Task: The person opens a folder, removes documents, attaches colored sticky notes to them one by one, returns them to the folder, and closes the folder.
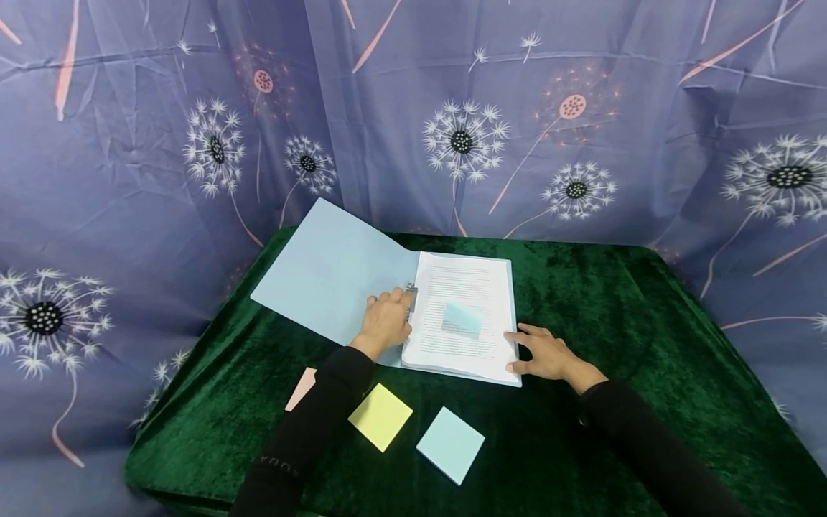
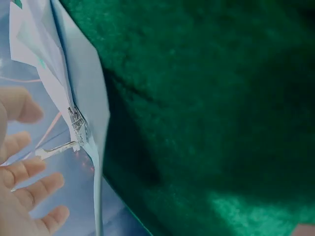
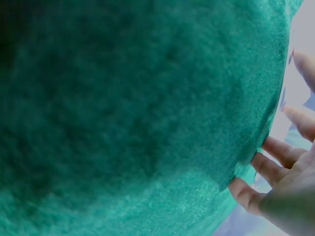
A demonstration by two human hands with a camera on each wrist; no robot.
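Observation:
A light blue folder lies opened out, with a stack of printed pages on its right side. On the top page sits a light blue sticky note. My left hand is over the folder's spine, at the metal clip. In the left wrist view its fingers are spread and loosely bent, close to the lever of the clip. My right hand rests at the right edge of the pages, fingers spread; some fingertips touch the green cloth.
In front of the folder lie a yellow sticky-note pad, a light blue pad and a pink pad, partly behind the left sleeve. Green velvet cloth covers the table. A dandelion-patterned curtain hangs behind.

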